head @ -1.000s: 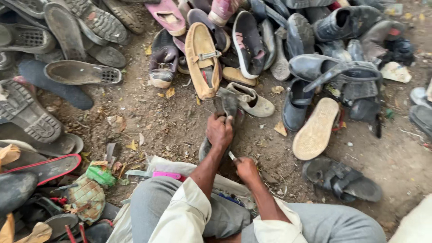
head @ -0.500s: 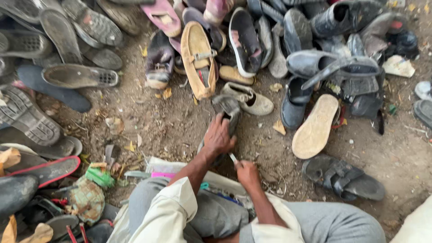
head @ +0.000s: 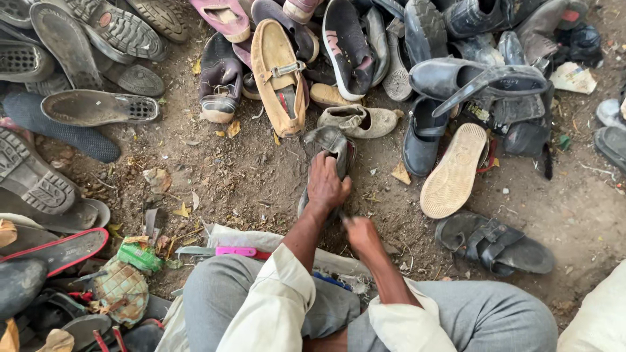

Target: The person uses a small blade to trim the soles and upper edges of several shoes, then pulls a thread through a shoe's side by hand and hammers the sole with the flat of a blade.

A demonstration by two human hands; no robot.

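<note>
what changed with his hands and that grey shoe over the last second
Little changed. The left hand stays pressed on the grey shoe, which lies in the same spot on the dirt. The right hand has shifted slightly at the shoe's near end; the small pale thing seen beside it earlier is no longer visible. The surrounding shoes, the tan sole included, lie as before.

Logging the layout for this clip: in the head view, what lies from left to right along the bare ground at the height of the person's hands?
Red-edged flat sole → green packet → pink-handled tool → left hand pressing on a grey shoe → right hand → tan upturned sole → dark strapped sandal.
</note>
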